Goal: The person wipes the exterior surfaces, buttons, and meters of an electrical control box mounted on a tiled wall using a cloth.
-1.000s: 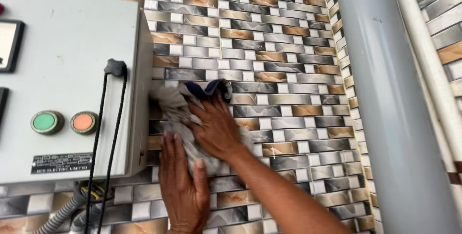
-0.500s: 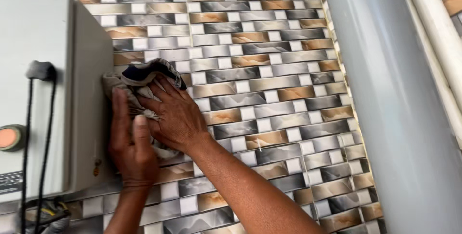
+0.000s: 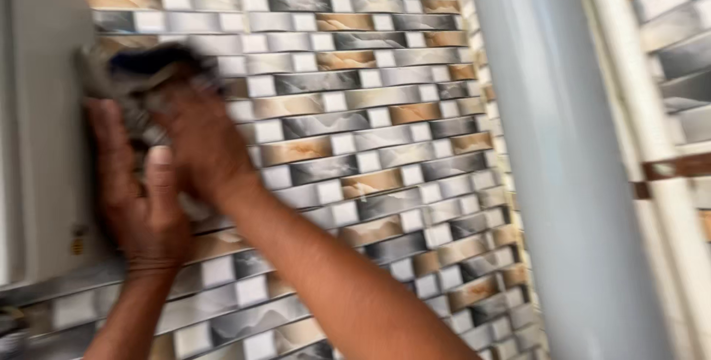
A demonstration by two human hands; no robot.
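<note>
Both hands [image 3: 174, 171] higher now, fingers [image 3: 159, 164] clenched around blurred rag [image 3: 144, 71] beside box [image 3: 44, 108].

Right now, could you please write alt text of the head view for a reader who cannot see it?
A blurred left hand and right hand press a crumpled grey cloth against the side of a pale wall-mounted box. Behind is a mosaic tile wall; a grey pipe stands at right.
</note>
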